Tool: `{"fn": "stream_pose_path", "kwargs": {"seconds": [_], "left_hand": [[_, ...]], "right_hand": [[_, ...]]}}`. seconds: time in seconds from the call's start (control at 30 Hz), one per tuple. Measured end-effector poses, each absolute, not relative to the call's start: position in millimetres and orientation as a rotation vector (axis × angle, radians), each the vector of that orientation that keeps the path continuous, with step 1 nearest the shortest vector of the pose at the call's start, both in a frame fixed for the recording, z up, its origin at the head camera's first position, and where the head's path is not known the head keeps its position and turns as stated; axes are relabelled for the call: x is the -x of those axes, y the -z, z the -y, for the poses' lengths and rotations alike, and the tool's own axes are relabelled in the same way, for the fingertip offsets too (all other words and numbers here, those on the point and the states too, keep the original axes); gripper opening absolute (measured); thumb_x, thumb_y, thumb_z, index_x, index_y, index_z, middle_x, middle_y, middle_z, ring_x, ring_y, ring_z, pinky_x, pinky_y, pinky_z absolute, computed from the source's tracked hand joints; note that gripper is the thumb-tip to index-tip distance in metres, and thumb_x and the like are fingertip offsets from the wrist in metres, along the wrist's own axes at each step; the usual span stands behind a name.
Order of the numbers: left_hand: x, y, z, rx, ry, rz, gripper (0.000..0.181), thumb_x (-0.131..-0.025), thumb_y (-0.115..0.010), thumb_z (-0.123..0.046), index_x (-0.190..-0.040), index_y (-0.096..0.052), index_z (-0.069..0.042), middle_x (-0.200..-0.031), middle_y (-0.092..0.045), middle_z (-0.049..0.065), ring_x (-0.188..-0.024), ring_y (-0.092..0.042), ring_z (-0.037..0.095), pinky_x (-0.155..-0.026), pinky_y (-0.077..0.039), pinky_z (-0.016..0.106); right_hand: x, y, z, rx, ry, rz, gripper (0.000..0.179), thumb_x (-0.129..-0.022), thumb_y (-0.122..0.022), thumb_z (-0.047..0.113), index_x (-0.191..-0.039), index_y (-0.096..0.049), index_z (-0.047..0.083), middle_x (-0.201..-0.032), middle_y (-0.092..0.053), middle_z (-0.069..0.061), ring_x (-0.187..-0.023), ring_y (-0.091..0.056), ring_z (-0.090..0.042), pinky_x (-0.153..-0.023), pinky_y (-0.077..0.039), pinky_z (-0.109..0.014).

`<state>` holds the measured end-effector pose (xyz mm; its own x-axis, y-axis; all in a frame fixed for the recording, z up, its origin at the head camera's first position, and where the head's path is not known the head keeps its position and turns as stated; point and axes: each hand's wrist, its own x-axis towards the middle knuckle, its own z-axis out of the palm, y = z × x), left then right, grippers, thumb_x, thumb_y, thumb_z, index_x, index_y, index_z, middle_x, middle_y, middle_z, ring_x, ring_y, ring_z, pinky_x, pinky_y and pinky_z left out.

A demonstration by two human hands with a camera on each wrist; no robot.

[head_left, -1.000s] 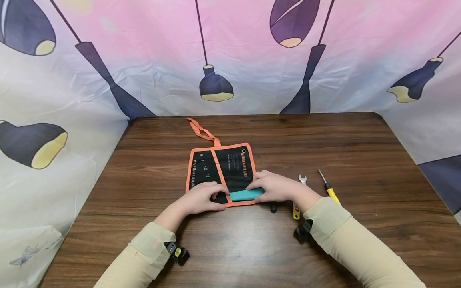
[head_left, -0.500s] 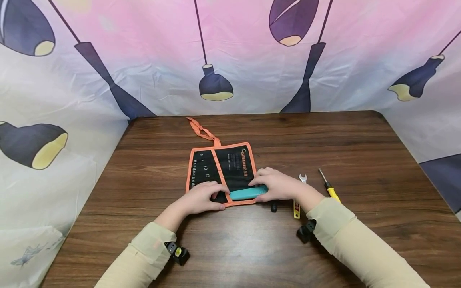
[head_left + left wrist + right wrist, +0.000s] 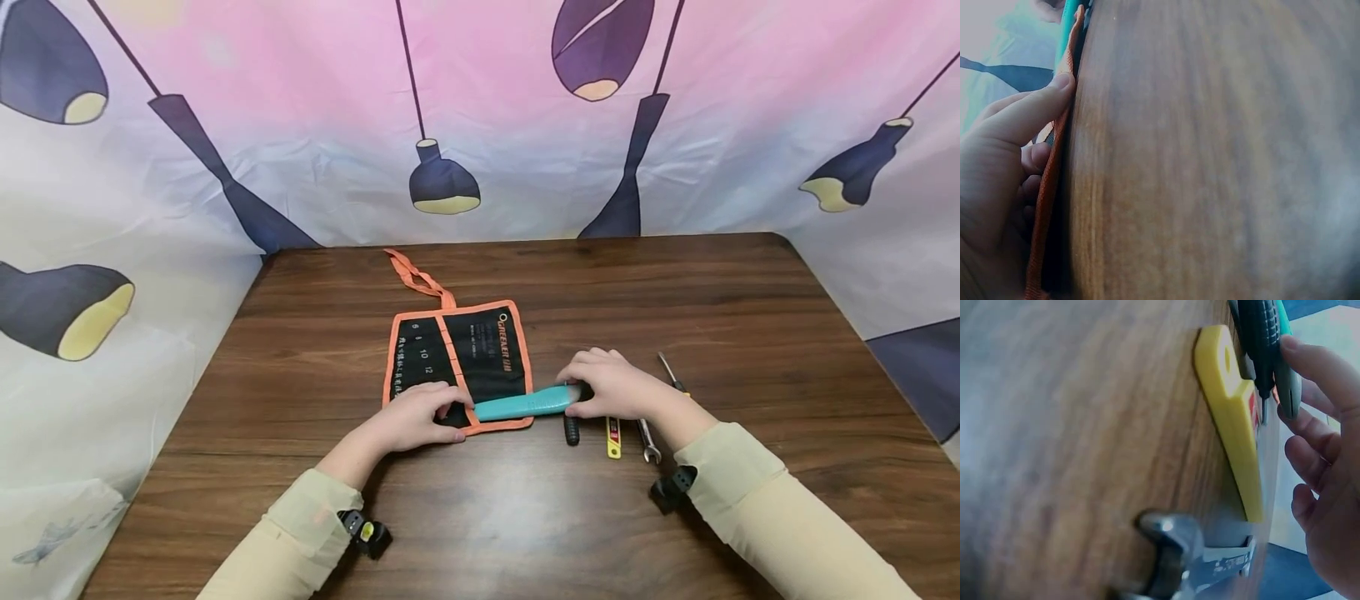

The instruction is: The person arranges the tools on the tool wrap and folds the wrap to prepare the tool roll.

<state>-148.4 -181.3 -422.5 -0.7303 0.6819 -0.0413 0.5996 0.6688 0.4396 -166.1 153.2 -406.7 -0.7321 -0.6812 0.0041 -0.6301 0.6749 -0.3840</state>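
Teal tool point(image 3: 517, 406) juts over the right edge of the pouch point(image 3: 487, 358)! Right hand point(image 3: 613, 386) pinches one end; curled left hand point(image 3: 418, 417), opposite, seemingly pinches pouch.

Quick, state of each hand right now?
Left hand: closed, holding the black pouch at its edge.
Right hand: closed, holding the teal tool.
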Motion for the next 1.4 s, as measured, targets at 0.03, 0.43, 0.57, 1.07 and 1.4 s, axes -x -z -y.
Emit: {"fn": "stream_pose_path", "kwargs": {"seconds": [0.03, 0.43, 0.57, 1.07, 1.4], "left_hand": [[148, 423, 181, -1.045, -0.600, -2.681, 0.035, -0.083, -0.069, -0.042, -0.115, -0.060, -0.029, -0.074, -0.042, -0.011, -0.068, -0.039, 0.007, -0.063, -0.034, 0.027], [146, 421, 183, -0.975, -0.650, -2.673, 0.037, -0.083, -0.067, -0.045, -0.117, -0.059, -0.032, -0.090, -0.047, -0.011, -0.076, -0.044, 0.009, -0.068, -0.039, 0.030], [146, 421, 185, -0.943, -0.685, -2.661, 0.037, -0.083, -0.068, -0.045, -0.117, -0.059, -0.033, -0.094, -0.046, -0.009, -0.075, -0.044, 0.011, -0.066, -0.039, 0.031], [146, 419, 186, -0.939, -0.695, -2.653, 0.036, -0.085, -0.067, -0.043, -0.118, -0.059, -0.033, -0.095, -0.047, -0.009, -0.076, -0.045, 0.011, -0.066, -0.038, 0.031], [146, 422, 184, -0.980, -0.754, -2.678, 0.036, -0.083, -0.070, -0.040, -0.117, -0.061, -0.035, -0.094, -0.041, -0.009, -0.078, -0.044, 0.008, -0.067, -0.040, 0.027]], "right_hand": [[166, 408, -154, 1.088, 0.563, -2.746, 0.035, -0.080, -0.073, 0.034, -0.110, -0.066, 0.018, -0.104, -0.057, 0.006, -0.095, -0.048, -0.016, -0.079, -0.034, -0.038], [167, 408, -146, 1.111, 0.600, -2.755, 0.031, -0.081, -0.071, 0.028, -0.108, -0.069, 0.013, -0.101, -0.059, 0.002, -0.093, -0.051, -0.016, -0.085, -0.040, -0.040], [168, 408, -139, 1.151, 0.594, -2.763, 0.032, -0.081, -0.071, 0.029, -0.109, -0.069, 0.013, -0.100, -0.059, 0.002, -0.092, -0.050, -0.015, -0.082, -0.042, -0.036], [171, 413, -116, 1.254, 0.608, -2.715, 0.032, -0.083, -0.070, 0.030, -0.111, -0.069, 0.014, -0.100, -0.059, 0.002, -0.094, -0.050, -0.015, -0.083, -0.041, -0.035], [172, 415, -103, 1.237, 0.607, -2.684, 0.032, -0.083, -0.069, 0.030, -0.111, -0.069, 0.014, -0.102, -0.058, 0.001, -0.094, -0.049, -0.015, -0.083, -0.042, -0.034]]}}
